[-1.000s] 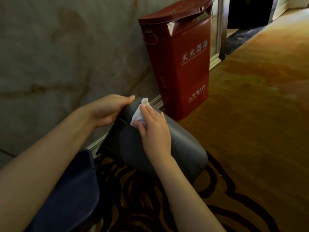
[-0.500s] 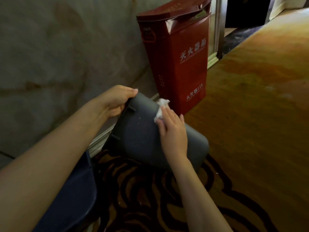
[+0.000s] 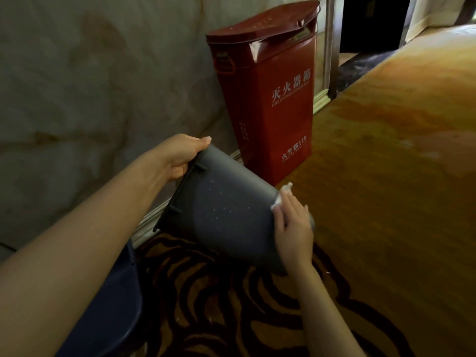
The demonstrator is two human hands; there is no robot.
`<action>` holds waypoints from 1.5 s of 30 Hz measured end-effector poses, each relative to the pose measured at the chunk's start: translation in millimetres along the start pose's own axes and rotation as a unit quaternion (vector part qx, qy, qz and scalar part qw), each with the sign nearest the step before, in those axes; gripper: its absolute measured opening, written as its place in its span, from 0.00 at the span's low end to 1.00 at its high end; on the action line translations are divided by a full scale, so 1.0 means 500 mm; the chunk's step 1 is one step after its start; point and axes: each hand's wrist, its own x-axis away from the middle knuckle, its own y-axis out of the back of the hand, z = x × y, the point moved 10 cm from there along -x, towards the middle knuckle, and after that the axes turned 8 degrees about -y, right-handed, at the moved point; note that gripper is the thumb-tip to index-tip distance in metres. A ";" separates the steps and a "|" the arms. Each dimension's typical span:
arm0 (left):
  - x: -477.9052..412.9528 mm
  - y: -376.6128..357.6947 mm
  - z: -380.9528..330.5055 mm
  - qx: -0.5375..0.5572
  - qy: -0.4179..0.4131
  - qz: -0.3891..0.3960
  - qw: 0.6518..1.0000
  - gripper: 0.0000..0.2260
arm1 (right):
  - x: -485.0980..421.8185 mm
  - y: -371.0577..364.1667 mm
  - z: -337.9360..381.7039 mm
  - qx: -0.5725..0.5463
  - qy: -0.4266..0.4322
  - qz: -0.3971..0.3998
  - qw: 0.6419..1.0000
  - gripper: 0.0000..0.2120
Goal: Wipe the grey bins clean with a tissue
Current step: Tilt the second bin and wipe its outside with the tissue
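Observation:
A grey plastic bin is tipped on its side above the carpet, its rim toward the wall and its base toward the right. Small pale specks dot its upper side. My left hand grips the rim at the top left. My right hand lies flat on the bin's side near the base, pressing a crumpled white tissue against it; only the tissue's edges show past my fingers.
A tall red fire extinguisher box stands against the marble wall just behind the bin. A dark blue rounded container sits at the lower left under my forearm. Patterned carpet stretches to the right toward a dark doorway.
My right hand has slid the tissue along the bin's side from near the rim down to the base end. My left hand keeps its hold on the rim.

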 end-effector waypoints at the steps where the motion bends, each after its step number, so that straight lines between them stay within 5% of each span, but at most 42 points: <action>1: 0.001 0.000 0.002 0.004 0.001 -0.002 1.000 0.13 | 0.008 -0.012 0.045 0.004 0.035 0.005 0.999 0.22; 6: 0.006 -0.001 0.001 0.034 -0.005 -0.018 0.999 0.14 | 0.053 -0.076 0.234 0.024 0.172 0.036 0.984 0.23; 19: 0.004 -0.025 -0.005 0.010 0.002 0.015 1.000 0.13 | -0.012 -0.089 0.261 0.058 0.190 0.062 0.978 0.24; 29: -0.007 -0.043 -0.019 -0.020 -0.007 0.010 1.000 0.13 | -0.059 0.000 -0.126 0.085 -0.087 0.050 0.991 0.21; 34: -0.014 -0.061 -0.032 -0.047 0.001 0.002 0.999 0.12 | -0.017 0.021 -0.124 0.026 -0.132 -0.036 0.990 0.21; 40: -0.025 -0.052 -0.020 -0.005 0.011 -0.051 0.999 0.15 | 0.024 -0.061 0.173 0.058 0.119 0.004 0.991 0.25; 45: -0.028 -0.033 -0.014 0.018 0.041 -0.081 0.996 0.12 | 0.059 -0.096 0.253 0.067 0.167 0.015 0.984 0.26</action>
